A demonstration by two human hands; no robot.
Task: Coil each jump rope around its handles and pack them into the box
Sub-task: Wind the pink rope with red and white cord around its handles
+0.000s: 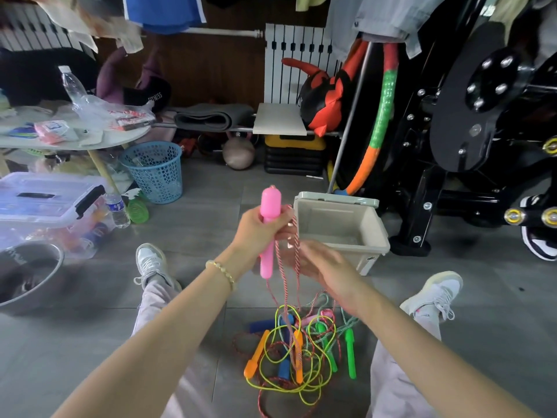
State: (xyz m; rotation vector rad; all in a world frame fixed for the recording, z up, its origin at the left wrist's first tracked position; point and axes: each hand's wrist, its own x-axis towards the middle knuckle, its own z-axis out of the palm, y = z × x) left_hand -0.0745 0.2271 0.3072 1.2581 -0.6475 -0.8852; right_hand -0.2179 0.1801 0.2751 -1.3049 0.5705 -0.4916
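I judge the job barely begun: the beige box stands open on the floor just beyond my hands, and as far as I can see into it, nothing is packed yet. My left grip is clamped round a pink handle, held upright, with its red-and-white cord trailing down to the heap. My right grip is at the cord, but it is blurred and I cannot tell whether it pinches the cord or only touches it. The remaining ropes, with orange, blue and green handles, lie tangled between my feet, all uncoiled. Around me is grey tiled floor in a cluttered room: a blue basket, a clear lidded bin, a round littered counter, a radiator and black exercise gear.
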